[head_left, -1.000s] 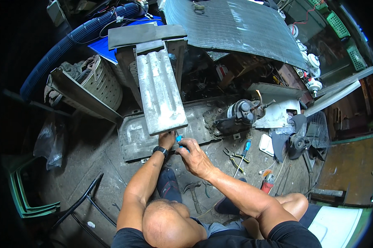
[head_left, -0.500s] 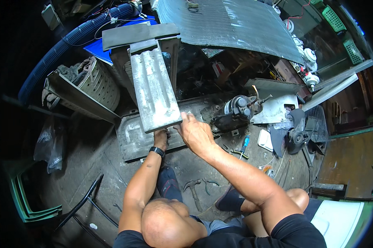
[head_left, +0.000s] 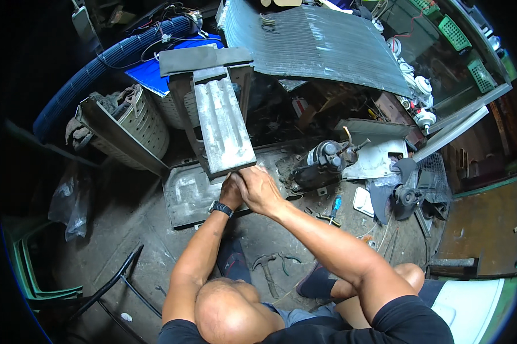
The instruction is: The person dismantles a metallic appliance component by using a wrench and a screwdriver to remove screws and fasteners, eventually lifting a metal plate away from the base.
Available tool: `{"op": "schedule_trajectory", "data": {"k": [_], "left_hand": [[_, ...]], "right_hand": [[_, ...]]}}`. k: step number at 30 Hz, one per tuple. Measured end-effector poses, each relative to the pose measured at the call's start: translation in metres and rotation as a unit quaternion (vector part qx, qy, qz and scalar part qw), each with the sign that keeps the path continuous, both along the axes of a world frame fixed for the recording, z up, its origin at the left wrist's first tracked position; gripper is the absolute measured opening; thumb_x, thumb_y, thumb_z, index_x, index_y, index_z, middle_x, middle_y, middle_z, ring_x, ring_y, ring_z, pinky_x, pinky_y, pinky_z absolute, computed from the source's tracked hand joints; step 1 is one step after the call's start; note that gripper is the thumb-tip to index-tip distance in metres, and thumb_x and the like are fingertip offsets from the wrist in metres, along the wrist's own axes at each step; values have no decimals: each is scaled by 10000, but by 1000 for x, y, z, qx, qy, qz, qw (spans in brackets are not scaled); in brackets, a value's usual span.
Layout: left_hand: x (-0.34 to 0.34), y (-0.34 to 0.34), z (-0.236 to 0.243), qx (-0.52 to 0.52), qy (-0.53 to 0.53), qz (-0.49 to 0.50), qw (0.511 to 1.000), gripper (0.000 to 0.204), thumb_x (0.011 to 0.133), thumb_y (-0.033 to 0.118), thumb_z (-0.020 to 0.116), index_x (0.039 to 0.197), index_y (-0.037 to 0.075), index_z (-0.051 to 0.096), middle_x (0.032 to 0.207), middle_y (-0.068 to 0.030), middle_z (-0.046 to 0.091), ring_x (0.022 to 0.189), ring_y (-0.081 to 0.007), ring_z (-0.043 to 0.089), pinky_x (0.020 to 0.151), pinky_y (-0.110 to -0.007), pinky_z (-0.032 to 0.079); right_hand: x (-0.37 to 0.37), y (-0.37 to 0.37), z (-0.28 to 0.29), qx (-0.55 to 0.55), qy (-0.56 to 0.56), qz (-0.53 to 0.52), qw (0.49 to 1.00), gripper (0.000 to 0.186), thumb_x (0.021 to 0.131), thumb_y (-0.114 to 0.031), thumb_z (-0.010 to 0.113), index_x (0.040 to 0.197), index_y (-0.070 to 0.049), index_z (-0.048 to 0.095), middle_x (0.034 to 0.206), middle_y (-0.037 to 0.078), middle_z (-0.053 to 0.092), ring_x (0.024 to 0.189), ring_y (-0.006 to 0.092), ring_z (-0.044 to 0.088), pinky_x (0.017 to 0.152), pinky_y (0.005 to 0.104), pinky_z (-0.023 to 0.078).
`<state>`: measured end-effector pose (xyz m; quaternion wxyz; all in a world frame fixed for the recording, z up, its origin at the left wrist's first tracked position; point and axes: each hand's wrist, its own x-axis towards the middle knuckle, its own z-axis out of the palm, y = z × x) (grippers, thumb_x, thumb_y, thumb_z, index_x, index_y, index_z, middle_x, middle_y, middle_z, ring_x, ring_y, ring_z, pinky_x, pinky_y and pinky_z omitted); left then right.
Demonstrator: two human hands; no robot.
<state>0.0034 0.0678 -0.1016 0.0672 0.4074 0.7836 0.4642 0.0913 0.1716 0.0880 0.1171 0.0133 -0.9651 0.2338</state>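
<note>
A long ribbed metal panel (head_left: 224,123), grey and scuffed, slopes toward me from an upright metal frame (head_left: 191,100). Just under its near end my two hands meet. My left hand (head_left: 231,195), with a dark watch at the wrist, has its fingers bent. My right hand (head_left: 260,192) lies against it, thumb toward the left hand and fingers reaching beneath the panel's edge. Both look closed, but the panel and the hands themselves hide what is between them. Below sits a flat metal base pan (head_left: 181,207), with a black compressor (head_left: 322,163) on its right part.
A hammer (head_left: 266,272), pliers (head_left: 287,262) and a blue-handled screwdriver (head_left: 336,204) are on the floor. A perforated drum (head_left: 141,126) stands at left, near a black tubular frame (head_left: 112,284). A large finned coil (head_left: 321,43) lies across the back. A fan motor (head_left: 407,198) is at right.
My right hand has left the panel's near right corner and moved down and left, against my left hand. The whole view has shifted slightly.
</note>
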Motion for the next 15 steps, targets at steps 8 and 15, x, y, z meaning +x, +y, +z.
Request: {"op": "schedule_trajectory", "data": {"k": [8, 15], "left_hand": [[12, 4, 41, 30, 30, 17, 999, 454, 878, 176, 723, 1279, 18, 580, 1229, -231, 621, 1139, -418, 569, 1014, -485, 449], [10, 16, 61, 105, 69, 31, 992, 309, 827, 8, 653, 1135, 14, 639, 1049, -265, 678, 1055, -477, 633, 883, -530, 512]], "right_hand": [[-28, 0, -36, -313, 214, -164, 911, 186, 1071, -162, 479, 1150, -31, 586, 898, 213, 694, 839, 410, 718, 734, 449, 550], [-25, 43, -22, -291, 129, 41, 947, 145, 1006, -82, 509, 1099, -4, 588, 801, 242, 648, 768, 443, 689, 652, 459, 509]]}}
